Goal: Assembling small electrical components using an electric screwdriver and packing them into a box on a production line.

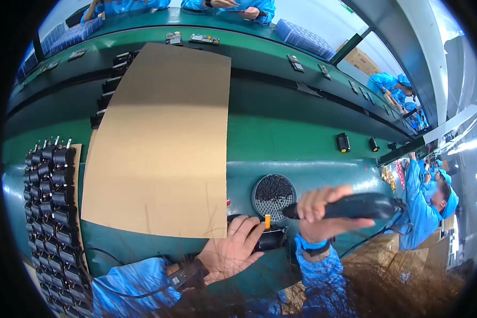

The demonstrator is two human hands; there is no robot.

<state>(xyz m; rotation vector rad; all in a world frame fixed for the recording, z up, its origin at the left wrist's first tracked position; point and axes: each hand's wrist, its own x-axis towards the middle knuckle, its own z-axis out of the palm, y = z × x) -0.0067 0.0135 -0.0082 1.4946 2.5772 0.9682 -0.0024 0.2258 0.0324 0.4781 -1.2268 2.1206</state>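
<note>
My right hand [323,212] is wrapped round a black electric screwdriver [363,205], its tip pointing left at the rim of a round dish [256,209]. Small black screws [274,188] fill the far part of that dish, and its near part shows a dotted bottom. On the near side of it, my left hand [233,246] grips a black housing [270,240] from the left, fingers bent over it. An orange tab [267,221] stands up from the housing. My left fingers partly hide the housing.
A large brown cardboard sheet [159,138] covers the table's middle left. Rows of black units [50,206] stand at far left. Circuit boards [295,63] lie along the back strip. Two black units [343,142] [374,144] sit to the right. Co-workers in blue work opposite and at right.
</note>
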